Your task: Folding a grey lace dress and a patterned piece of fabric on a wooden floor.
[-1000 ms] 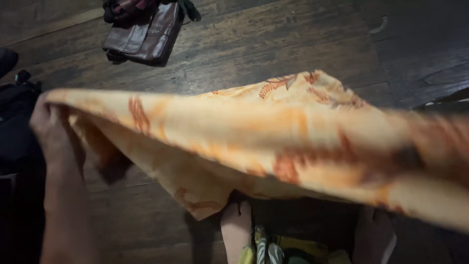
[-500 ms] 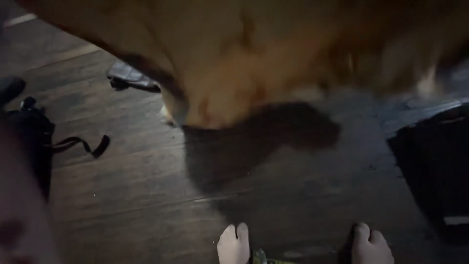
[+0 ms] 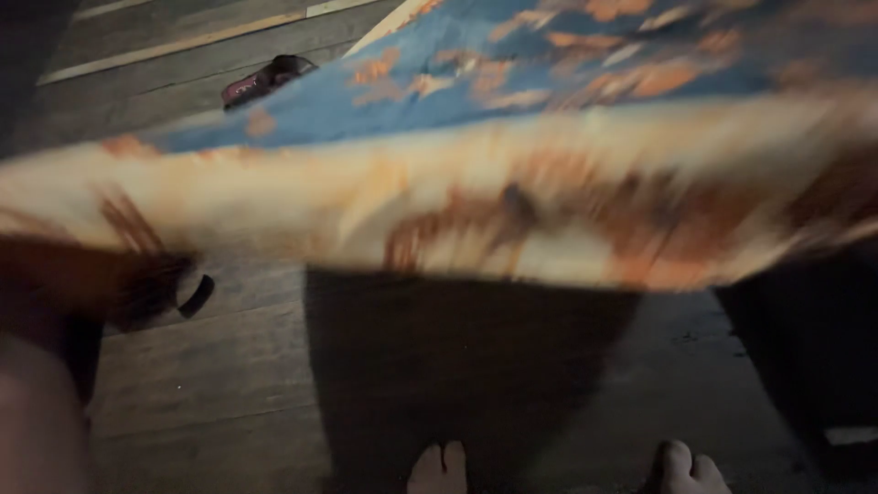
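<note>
Stretching blurred across the view above the wooden floor [image 3: 229, 366], the orange-and-blue patterned cloth [image 3: 512, 183] hides both hands; whether either grip is clenched cannot be told. Bare feet [image 3: 439, 467] stand below it.

1. We see the patterned cloth [image 3: 476, 192] smeared by motion blur; its orange and blue print cannot be made out, and it runs off the left, right and top edges.
2. We cannot see either hand; only a blurred forearm [image 3: 37, 412] shows at the lower left, cut by the edge.
3. Our bare feet [image 3: 439, 471] are cropped at the bottom.
4. The small dark red object [image 3: 265, 78] on the floor is too dim to identify.
</note>
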